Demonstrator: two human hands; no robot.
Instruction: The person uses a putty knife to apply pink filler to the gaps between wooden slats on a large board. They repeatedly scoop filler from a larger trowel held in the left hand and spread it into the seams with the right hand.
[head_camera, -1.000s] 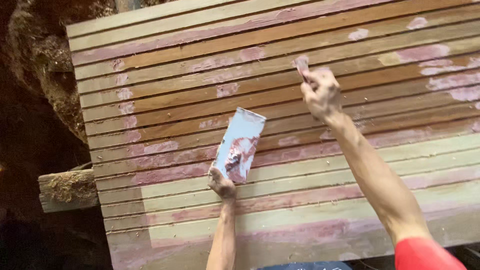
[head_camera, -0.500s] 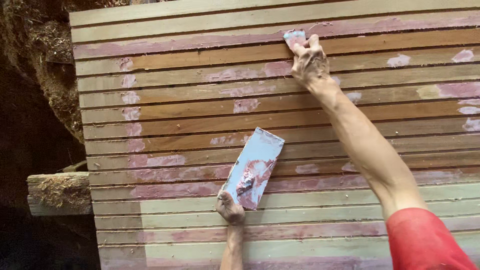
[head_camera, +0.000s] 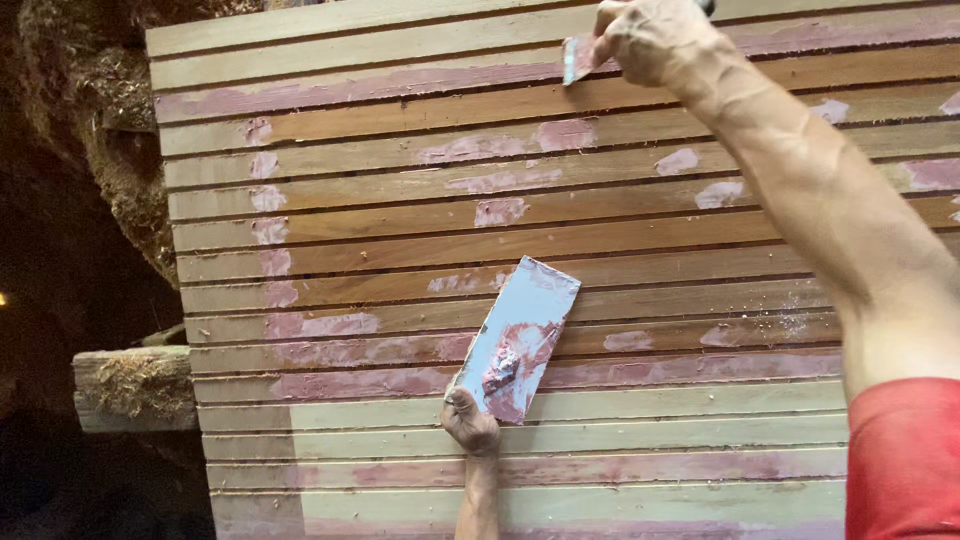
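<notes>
Slatted wooden panel (head_camera: 400, 200), viewed from above the hands: horizontal slats in brown, tan and pale green, separated by dark grooves, patched with pink-mauve filler.

Right hand (head_camera: 650, 40), at upper centre of the view, fingers (head_camera: 612, 48) closed around a small putty knife (head_camera: 576, 58); blade pale blue-grey, smeared pink, pressed to a mauve-streaked slat just left of the fingers. Handle hidden inside the fist; top of the hand cut off by the upper edge of the view. Forearm running down to the right, ending in a red sleeve (head_camera: 900, 460) cropped at the lower right corner.

Left hand (head_camera: 470, 422), low and centre, fingers curled shut on the lower end of a flat rectangular filler board (head_camera: 520, 335); board tilted, rising up and to the right of the fingers, pale blue-grey with a lump and smear of pink-red filler (head_camera: 505, 368) on its lower half. Grip detail hard to make out; board in front of the panel, contact with the slats not discernible.

Left of both hands, beyond the panel edge: rough beam end (head_camera: 130, 385) topped with sawdust, against a dark, indistinct background with fibrous brown debris (head_camera: 90, 110) above.
</notes>
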